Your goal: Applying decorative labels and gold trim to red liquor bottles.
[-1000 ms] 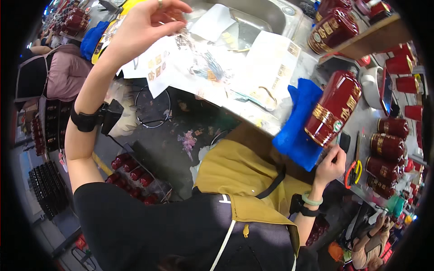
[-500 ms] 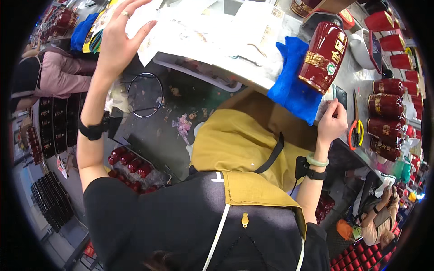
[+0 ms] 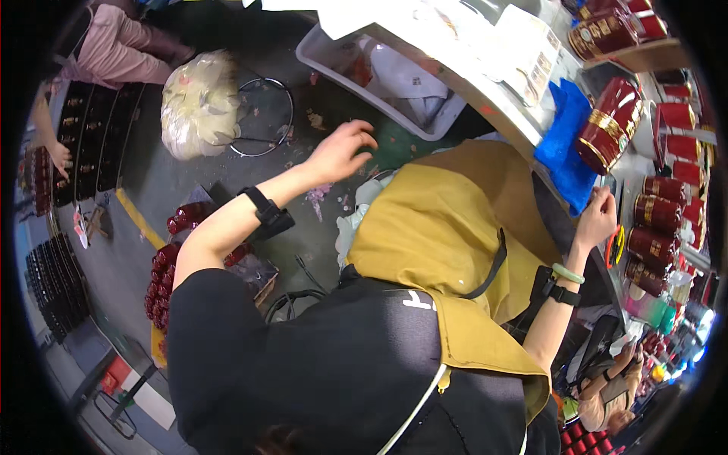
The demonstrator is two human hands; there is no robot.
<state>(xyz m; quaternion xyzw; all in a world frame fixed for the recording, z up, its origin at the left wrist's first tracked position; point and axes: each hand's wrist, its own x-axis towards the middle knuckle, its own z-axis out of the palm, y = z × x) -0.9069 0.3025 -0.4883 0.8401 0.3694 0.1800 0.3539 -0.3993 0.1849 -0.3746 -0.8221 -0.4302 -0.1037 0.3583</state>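
Observation:
My left hand [image 3: 343, 153] hangs in the air between the table and my body, above the floor, fingers loosely bent and apart with nothing in them. At the table's right-hand part, my right hand [image 3: 597, 220] is closed in a pinch by the table edge. What its fingertips hold, if anything, cannot be made out. Just beyond that hand, a dark red bottle [image 3: 611, 125] with gold decoration lies tilted on a blue cloth [image 3: 565, 155]. The cloth hangs partly over the edge. Scissors with red and yellow handles [image 3: 616, 246] lie to the right of that hand.
White sheets [image 3: 523, 53] cover part of the table. Below it stands a pale plastic bin [image 3: 364, 91] with scraps. A round stool [image 3: 262, 117] and a plastic-wrapped bundle [image 3: 199, 106] are on the floor. More red bottles [image 3: 658, 216] line the right. Co-workers are at both sides.
My left hand has come back from above the papers, down and to the right, over the floor. The view has turned left; my right hand stays pinched near the bottle.

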